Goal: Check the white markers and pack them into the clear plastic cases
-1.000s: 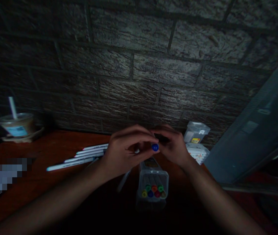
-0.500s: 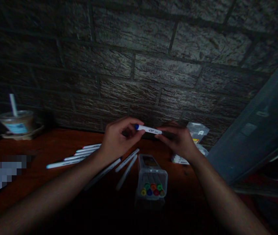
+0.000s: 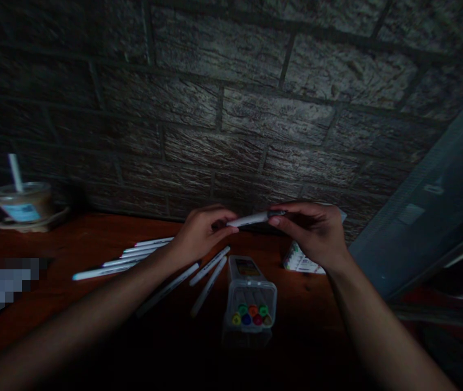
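A white marker (image 3: pixel 250 219) with a dark right end is held level above the table between both hands. My left hand (image 3: pixel 202 231) pinches its left tip between thumb and fingers. My right hand (image 3: pixel 319 231) grips the dark end, thumb below and fingers above. Below the hands, a clear plastic case (image 3: pixel 273 298) lies on its side, its open end facing me with several coloured marker ends showing. Loose white markers (image 3: pixel 210 266) lie left of the case. Further left, more white markers (image 3: pixel 113 267) lie side by side, partly hidden by my left forearm.
A lidded plastic cup (image 3: pixel 25 209) with a straw stands in a holder at the far left. White packaging (image 3: pixel 300 262) sits behind my right hand. The brick wall (image 3: pixel 276 119) closes off the back, and a grey metal post (image 3: pixel 411 212) rises on the right.
The marker has turned: its blue end on the left no longer shows, and a dark end now sits at my right hand. My right hand moved right, covering more of the clear container behind.
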Tool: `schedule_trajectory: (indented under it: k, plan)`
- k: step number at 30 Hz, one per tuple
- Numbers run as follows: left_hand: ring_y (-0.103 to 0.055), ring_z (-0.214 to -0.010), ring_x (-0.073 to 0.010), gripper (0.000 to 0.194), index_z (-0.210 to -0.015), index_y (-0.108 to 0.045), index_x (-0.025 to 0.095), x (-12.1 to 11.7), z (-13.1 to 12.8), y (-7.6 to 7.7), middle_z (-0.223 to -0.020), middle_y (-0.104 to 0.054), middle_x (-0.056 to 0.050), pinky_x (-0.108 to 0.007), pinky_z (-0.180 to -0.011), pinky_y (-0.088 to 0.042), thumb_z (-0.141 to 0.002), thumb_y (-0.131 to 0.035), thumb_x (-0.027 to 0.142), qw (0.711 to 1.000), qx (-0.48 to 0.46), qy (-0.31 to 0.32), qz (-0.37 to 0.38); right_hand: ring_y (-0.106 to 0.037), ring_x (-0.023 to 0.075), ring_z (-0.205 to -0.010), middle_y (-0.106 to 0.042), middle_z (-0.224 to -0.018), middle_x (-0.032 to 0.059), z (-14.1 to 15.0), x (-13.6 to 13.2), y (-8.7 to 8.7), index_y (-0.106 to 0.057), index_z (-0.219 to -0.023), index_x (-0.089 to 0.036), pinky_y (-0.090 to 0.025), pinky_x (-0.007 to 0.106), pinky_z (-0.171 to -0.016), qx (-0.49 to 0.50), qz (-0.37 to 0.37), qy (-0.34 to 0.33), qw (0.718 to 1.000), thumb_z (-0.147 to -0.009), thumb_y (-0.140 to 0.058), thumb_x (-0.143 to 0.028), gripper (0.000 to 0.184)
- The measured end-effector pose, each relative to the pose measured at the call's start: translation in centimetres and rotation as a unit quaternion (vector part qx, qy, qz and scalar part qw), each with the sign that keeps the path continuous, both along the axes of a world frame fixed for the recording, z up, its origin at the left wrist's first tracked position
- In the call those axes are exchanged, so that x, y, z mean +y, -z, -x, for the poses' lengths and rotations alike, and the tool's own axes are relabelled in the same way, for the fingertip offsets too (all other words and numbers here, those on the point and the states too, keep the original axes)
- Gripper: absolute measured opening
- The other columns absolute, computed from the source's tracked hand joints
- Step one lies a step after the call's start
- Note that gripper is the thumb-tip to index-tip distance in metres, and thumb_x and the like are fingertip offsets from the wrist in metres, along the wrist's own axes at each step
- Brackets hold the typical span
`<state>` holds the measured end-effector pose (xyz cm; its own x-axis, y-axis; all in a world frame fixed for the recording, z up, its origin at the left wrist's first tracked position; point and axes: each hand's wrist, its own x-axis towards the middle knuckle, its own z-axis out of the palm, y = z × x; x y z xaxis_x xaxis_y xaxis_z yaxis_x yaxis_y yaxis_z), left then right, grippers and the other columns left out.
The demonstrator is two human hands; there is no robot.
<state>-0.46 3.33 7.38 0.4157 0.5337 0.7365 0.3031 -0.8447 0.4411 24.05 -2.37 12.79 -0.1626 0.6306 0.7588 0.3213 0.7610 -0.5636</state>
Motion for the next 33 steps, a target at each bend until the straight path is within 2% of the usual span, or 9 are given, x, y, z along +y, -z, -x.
schedule_trajectory:
  k: [8,11,15,20,26,29,33]
  plan:
    - [-0.066,-0.077,-0.0141,0.012,-0.093,-0.074,0.019,-0.1,0.3,-0.5,-0.088,-0.070,-0.001,-0.023,-0.064,-0.053,-0.085,-0.081,0.016,0.997,-0.037,-0.051,-0.046,-0.075,0.0187,-0.075,-0.083,-0.093,0.0027,-0.1,-0.8,-0.5,-0.085,-0.101,-0.029,-0.060,0.031,-0.065,-0.045,-0.012,0.003,0.999,-0.084,-0.085,-0.026,0.017]
    - [-0.064,-0.077,-0.0136,0.013,-0.091,-0.072,0.019,-0.3,0.4,-0.7,-0.088,-0.067,0.000,-0.022,-0.063,-0.051,-0.084,-0.082,0.015,0.995,-0.045,-0.066,-0.057,-0.073,0.0171,-0.070,-0.082,-0.087,0.0021,-0.2,-0.5,-0.5,-0.085,-0.098,-0.029,-0.058,0.029,-0.060,-0.036,-0.012,0.001,0.999,-0.083,-0.086,-0.025,0.016]
    - [-0.062,-0.077,-0.0139,0.013,-0.089,-0.070,0.019,-0.4,0.4,-0.7,-0.086,-0.067,0.000,-0.022,-0.063,-0.049,-0.085,-0.081,0.015,0.992,-0.057,-0.083,-0.075,-0.069,0.0151,-0.058,-0.080,-0.074,0.0009,-0.2,-0.2,-0.1,-0.084,-0.095,-0.027,-0.056,0.027,-0.052,-0.019,0.007,0.016,1.000,-0.080,-0.088,-0.031,0.017]
    - [-0.059,-0.072,-0.0133,0.013,-0.088,-0.067,0.019,-0.2,0.5,-0.3,-0.083,-0.065,0.001,-0.024,-0.064,-0.046,-0.086,-0.079,0.014,0.989,-0.054,-0.091,-0.099,-0.071,0.0157,-0.058,-0.080,-0.073,0.0015,-0.2,-0.2,0.0,-0.084,-0.096,-0.025,-0.056,0.026,-0.052,-0.025,0.017,0.019,0.999,-0.080,-0.088,-0.031,0.018]
    - [-0.061,-0.075,-0.0140,0.016,-0.088,-0.066,0.018,-0.5,0.3,-0.7,-0.083,-0.066,0.001,-0.024,-0.064,-0.045,-0.085,-0.080,0.013,0.991,-0.035,-0.076,-0.109,-0.062,0.0114,-0.049,-0.073,-0.063,-0.0028,-0.8,-0.4,-0.4,-0.083,-0.096,-0.025,-0.046,0.022,-0.043,-0.095,-0.024,0.057,0.994,-0.081,-0.084,-0.020,0.016]
    - [-0.065,-0.080,-0.0150,0.015,-0.097,-0.069,0.018,-0.7,0.2,-0.8,-0.089,-0.071,-0.001,-0.025,-0.069,-0.049,-0.086,-0.080,0.017,0.993,-0.019,-0.062,-0.102,-0.066,0.0119,-0.054,-0.077,-0.070,-0.0015,-1.2,-0.4,-0.6,-0.083,-0.099,-0.026,-0.049,0.023,-0.046,-0.107,-0.042,0.059,0.992,-0.083,-0.082,-0.019,0.018]
    - [-0.071,-0.085,-0.0162,0.013,-0.108,-0.072,0.017,-0.8,0.1,-0.7,-0.099,-0.076,-0.004,-0.028,-0.075,-0.053,-0.094,-0.071,0.017,0.994,0.001,-0.040,-0.105,-0.072,0.0120,-0.062,-0.082,-0.080,0.0020,-1.3,-0.6,-1.0,-0.084,-0.099,-0.028,-0.052,0.023,-0.051,-0.124,-0.072,0.067,0.987,-0.085,-0.084,-0.024,0.015]
